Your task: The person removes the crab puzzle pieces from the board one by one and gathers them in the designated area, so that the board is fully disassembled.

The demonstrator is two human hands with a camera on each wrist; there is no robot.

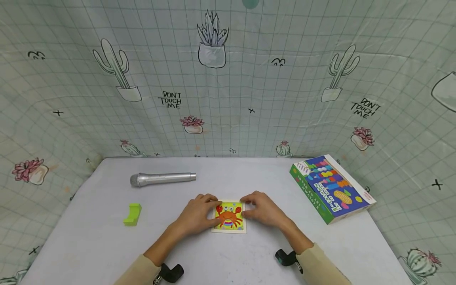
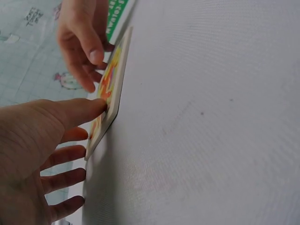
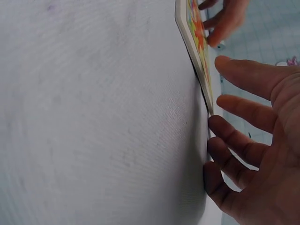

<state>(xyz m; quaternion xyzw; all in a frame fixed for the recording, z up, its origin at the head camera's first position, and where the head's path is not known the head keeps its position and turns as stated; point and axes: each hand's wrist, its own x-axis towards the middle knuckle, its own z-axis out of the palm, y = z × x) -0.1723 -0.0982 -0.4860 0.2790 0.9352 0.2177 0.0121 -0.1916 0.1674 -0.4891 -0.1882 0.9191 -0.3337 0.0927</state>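
A square crab puzzle board (image 1: 229, 217) with a yellow picture and a pale wooden border lies flat on the white table. My left hand (image 1: 197, 214) is at its left side, the thumb resting on the picture and the index fingertip by the upper left corner. In the left wrist view the other fingers of the left hand (image 2: 33, 154) reach down to the tabletop with gaps between them. Over on the right edge, my right hand (image 1: 265, 209) has its thumb and index fingertips close to the border. Loosely bent fingers of the right hand (image 3: 262, 136) touch the table beside the board.
A silver microphone (image 1: 163, 179) lies at the back left, with a lime-green curved block (image 1: 133, 214) nearer the front. On the right side rests a colourful toy box (image 1: 332, 189). A grid-patterned cloth with cactus drawings (image 1: 235, 91) hangs around the table (image 1: 246, 168).
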